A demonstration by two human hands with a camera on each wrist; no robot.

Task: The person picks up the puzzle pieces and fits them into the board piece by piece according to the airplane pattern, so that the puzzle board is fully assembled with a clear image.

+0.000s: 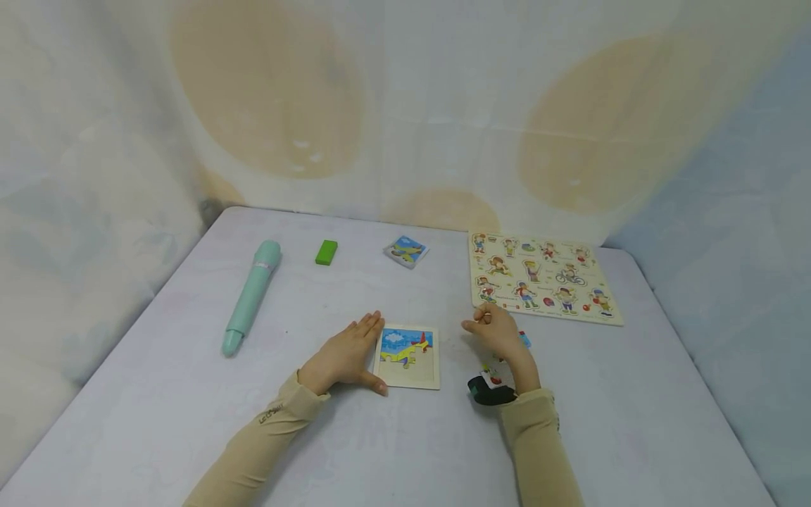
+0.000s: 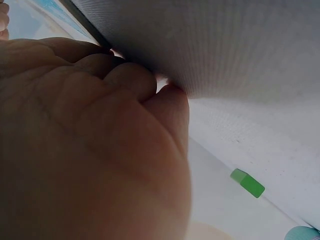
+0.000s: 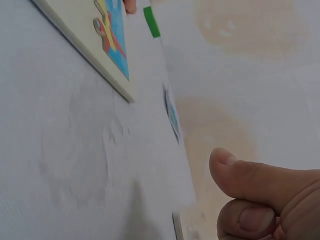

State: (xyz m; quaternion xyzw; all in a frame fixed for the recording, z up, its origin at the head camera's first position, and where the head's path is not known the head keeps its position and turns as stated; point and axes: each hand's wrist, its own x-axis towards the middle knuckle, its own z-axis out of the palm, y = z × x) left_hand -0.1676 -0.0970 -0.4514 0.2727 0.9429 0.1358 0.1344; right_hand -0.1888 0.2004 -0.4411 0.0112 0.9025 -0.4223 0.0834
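A square wooden jigsaw point(image 1: 407, 356) with a partly filled airplane picture lies on the table between the hands. My left hand point(image 1: 345, 355) rests along its left side, fingers straight and thumb spread near the lower left corner. In the left wrist view, the back of the left hand point(image 2: 95, 135) hides much of the contact with the jigsaw. To the right of the jigsaw, my right hand point(image 1: 500, 334) hovers with loosely curled fingers and no visible thing in them. Colored puzzle pieces point(image 1: 524, 339) lie partly hidden under the right wrist.
A large picture board point(image 1: 538, 278) with figures lies at the back right. Near the back edge are a small airplane picture puzzle point(image 1: 406, 251) and a green block point(image 1: 326, 252). On the left lies a mint-green stick-shaped object point(image 1: 250, 298). Cloth walls border the table.
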